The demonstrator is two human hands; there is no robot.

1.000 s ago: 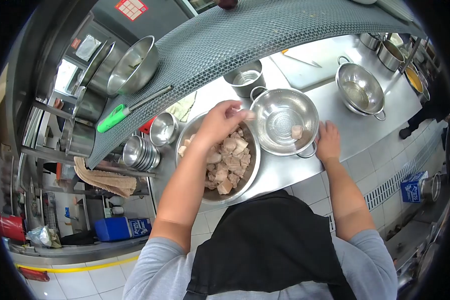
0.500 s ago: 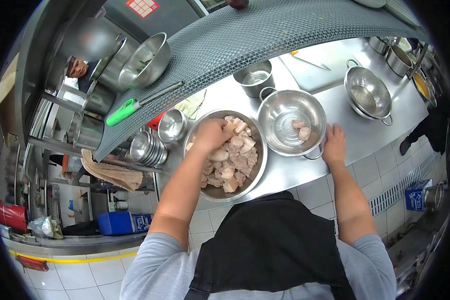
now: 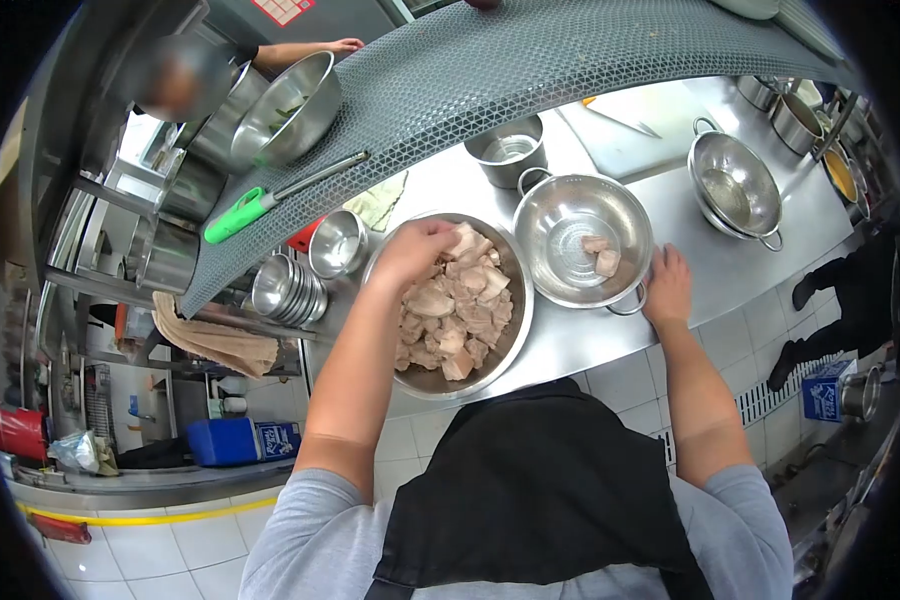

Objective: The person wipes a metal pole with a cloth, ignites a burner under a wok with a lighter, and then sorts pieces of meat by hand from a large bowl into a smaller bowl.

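Left hand (image 3: 417, 252) closed on meat chunk (image 3: 462, 243), bowl (image 3: 515, 335) 12 o'clock | right hand (image 3: 667, 287) spread, steadying colander (image 3: 570, 195) at 4 o'clock | risk: wet chunk slipping onto surface (image 3: 570, 340).

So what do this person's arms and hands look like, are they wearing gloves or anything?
No gloves: the left hand and right hand are both bare, with no rings or watch that I can make out. The forearms are bare too. Short grey sleeves end above the elbows, and a black apron covers the front.
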